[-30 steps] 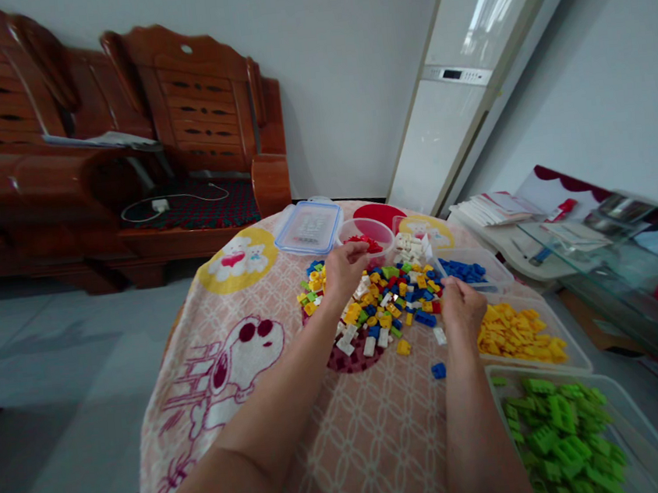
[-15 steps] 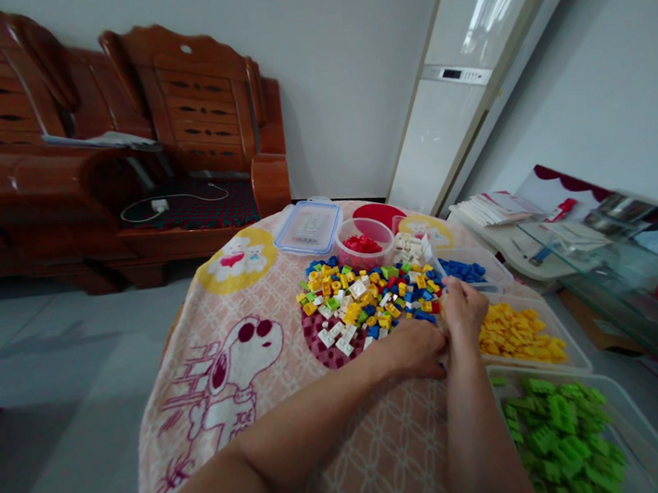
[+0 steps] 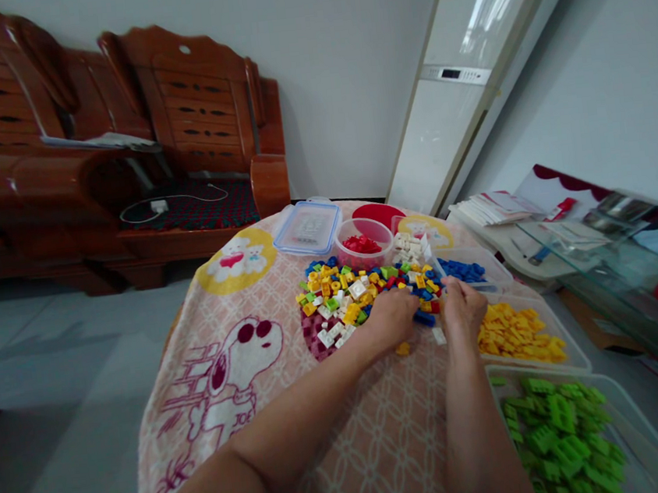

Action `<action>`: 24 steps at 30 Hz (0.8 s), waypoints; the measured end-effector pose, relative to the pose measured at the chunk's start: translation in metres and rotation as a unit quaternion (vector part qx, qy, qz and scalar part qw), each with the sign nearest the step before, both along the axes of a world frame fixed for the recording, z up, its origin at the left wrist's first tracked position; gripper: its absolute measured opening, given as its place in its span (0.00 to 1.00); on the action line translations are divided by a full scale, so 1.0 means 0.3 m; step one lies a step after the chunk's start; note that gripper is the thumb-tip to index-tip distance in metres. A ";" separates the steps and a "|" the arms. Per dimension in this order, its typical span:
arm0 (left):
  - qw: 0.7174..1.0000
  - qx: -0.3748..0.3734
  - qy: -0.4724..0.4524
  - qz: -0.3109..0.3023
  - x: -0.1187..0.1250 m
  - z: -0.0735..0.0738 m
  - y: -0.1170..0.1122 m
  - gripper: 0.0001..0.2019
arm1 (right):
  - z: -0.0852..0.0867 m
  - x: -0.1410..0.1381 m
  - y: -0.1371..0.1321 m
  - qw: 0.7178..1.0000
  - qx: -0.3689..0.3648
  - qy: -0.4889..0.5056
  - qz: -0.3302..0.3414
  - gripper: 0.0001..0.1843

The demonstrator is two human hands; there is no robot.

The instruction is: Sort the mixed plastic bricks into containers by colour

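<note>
A heap of small mixed-colour bricks (image 3: pixel 345 292) lies on a pink cartoon-print cloth (image 3: pixel 241 365). My left hand (image 3: pixel 392 314) rests on the heap's near right edge, fingers curled down into the bricks, so what they hold is hidden. Just to its right, my right hand (image 3: pixel 462 307) is closed, its fingertips at the heap beside the tub of blue bricks (image 3: pixel 464 270). A loose yellow brick (image 3: pixel 402 349) and a white brick (image 3: pixel 438 335) lie between my wrists.
Sorted tubs ring the heap: red bricks in a clear bowl (image 3: pixel 364 243), white bricks (image 3: pixel 412 245), a yellow tray (image 3: pixel 514 333) and a green tray (image 3: pixel 559 426). A clear lid (image 3: pixel 308 227) lies behind. A wooden bench (image 3: pixel 118 143) stands at the left, a glass table (image 3: pixel 600 249) at the right.
My left hand left the red bowl, swept down to a loose blue brick near the front, then moved up onto the heap. That blue brick no longer shows. My right hand stayed put.
</note>
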State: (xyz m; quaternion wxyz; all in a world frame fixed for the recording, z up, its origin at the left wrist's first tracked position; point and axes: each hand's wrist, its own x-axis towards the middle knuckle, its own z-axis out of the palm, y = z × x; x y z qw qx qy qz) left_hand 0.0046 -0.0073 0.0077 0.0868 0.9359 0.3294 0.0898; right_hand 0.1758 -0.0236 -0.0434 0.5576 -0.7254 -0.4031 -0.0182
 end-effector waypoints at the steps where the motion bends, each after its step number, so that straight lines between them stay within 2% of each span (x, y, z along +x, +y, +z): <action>1: 1.000 0.006 -0.018 0.011 -0.006 0.006 0.010 0.12 | -0.001 0.000 0.000 1.000 0.000 -0.001 0.000 0.23; 5: 0.998 -0.003 -0.061 -0.021 0.008 -0.010 0.000 0.10 | 0.012 -0.007 -0.006 1.000 -0.009 -0.002 0.001 0.23; 9: 0.995 -0.008 -0.058 -0.077 0.066 -0.074 -0.057 0.12 | 0.033 -0.018 -0.015 1.000 -0.020 -0.002 0.003 0.23; 13: 0.995 0.003 -0.048 -0.091 0.105 -0.124 -0.085 0.14 | 0.038 -0.020 -0.017 1.000 -0.026 -0.001 0.002 0.23; 24: 0.990 -0.025 -0.050 -0.130 0.104 -0.125 -0.064 0.13 | 0.029 -0.013 -0.006 1.000 -0.021 -0.003 -0.004 0.24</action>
